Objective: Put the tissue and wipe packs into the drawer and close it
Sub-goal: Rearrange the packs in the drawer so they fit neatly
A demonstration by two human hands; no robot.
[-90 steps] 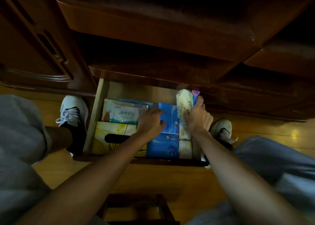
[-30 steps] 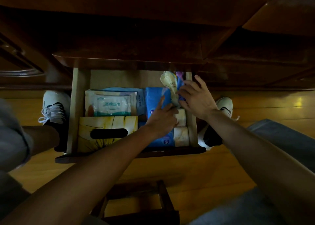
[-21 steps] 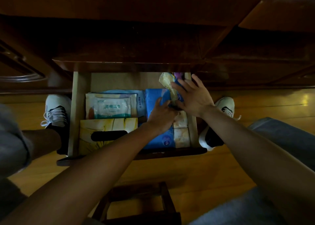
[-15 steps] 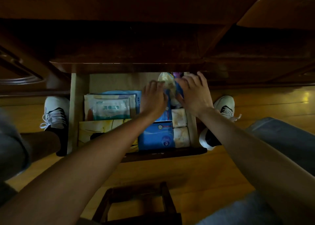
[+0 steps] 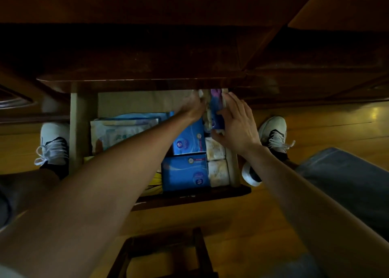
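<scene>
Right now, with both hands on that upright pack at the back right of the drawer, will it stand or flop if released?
The pack looks soft and crinkled, so it probably bends. It stands on end, so it may tip. The left hand and right hand seem to prop it.

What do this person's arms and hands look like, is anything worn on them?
Both forearms are bare right up to the picture's edge, with no sleeves in sight. The left hand and the right hand wear no gloves. No watch, bracelet or ring shows on either wrist or on the fingers, though the light is dim.
</scene>
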